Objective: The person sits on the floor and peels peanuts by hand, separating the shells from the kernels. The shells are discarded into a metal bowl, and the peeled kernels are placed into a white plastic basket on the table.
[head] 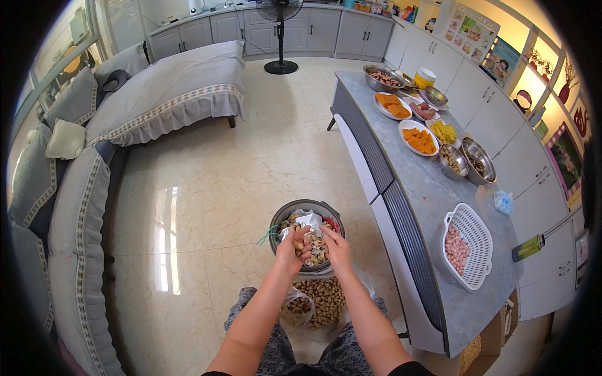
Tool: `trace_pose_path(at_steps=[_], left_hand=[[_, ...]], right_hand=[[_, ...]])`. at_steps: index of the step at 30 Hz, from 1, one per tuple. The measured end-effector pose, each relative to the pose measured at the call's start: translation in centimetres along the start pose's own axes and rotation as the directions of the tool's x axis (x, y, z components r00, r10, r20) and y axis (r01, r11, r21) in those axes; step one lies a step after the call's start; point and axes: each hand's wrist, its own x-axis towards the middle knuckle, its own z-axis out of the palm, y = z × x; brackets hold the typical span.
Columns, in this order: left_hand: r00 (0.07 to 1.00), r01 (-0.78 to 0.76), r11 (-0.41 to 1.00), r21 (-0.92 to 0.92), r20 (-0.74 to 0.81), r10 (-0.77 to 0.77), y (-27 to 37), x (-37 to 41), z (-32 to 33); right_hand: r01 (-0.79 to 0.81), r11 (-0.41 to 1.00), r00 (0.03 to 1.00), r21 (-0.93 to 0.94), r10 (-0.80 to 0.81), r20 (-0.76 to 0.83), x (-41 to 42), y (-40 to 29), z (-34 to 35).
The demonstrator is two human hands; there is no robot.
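My left hand (292, 249) is cupped palm up over a dark round bin (278, 211), with what looks like an unshelled peanut (298, 245) in its curled fingers. Just beside it is my right hand (336, 250), its fingers pointing inward; whether anything is between them is too small to tell. Empty-looking peanut shells (316, 249) and crumpled white wrapping (309, 219) fill the bin. Between my knees, a clear plastic bag (297, 316) holds many unshelled peanuts (324, 301).
On the grey table (423, 207) to the right stands a white plastic basket (477, 239) of pink shelled peanuts (456, 249). Farther along are steel bowls (479, 160) and plates of cut orange food (420, 141). A sofa (77, 235) lines the left; a fan (281, 47) stands ahead.
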Motion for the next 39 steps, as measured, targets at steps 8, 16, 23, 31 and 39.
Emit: trace_pose_path(at_steps=[8,16,23,31,39], left_hand=[[0.985,-0.054,0.975,0.216,-0.146,0.087,0.1,-0.9,1.2],[0.981,-0.131,0.933,0.334,-0.095,0.172,0.2,-1.5,2.2],[0.967,-0.226,0.903,0.366,-0.026,0.253,0.3,-2.3,3.0],[0.952,-0.305,0.922,0.237,0.078,0.295,0.0,-2.2,3.0],[0.925,-0.378,0.807,0.453,0.154,0.348,-0.1,-2.6,3.4]], right_hand=[[0.236,0.938,0.964,-0.253,-0.193,0.184,-2.0,-2.7,1.3],[0.277,0.917,0.959,-0.287,-0.243,0.149,-2.8,-3.9,1.8],[0.436,0.826,0.867,-0.358,-0.492,-0.078,-1.8,-3.2,1.0],[0.434,0.864,0.869,-0.254,-0.476,-0.134,-1.8,-3.5,0.9],[0.316,0.948,0.941,-0.04,-0.318,-0.116,-2.0,-4.9,0.7]])
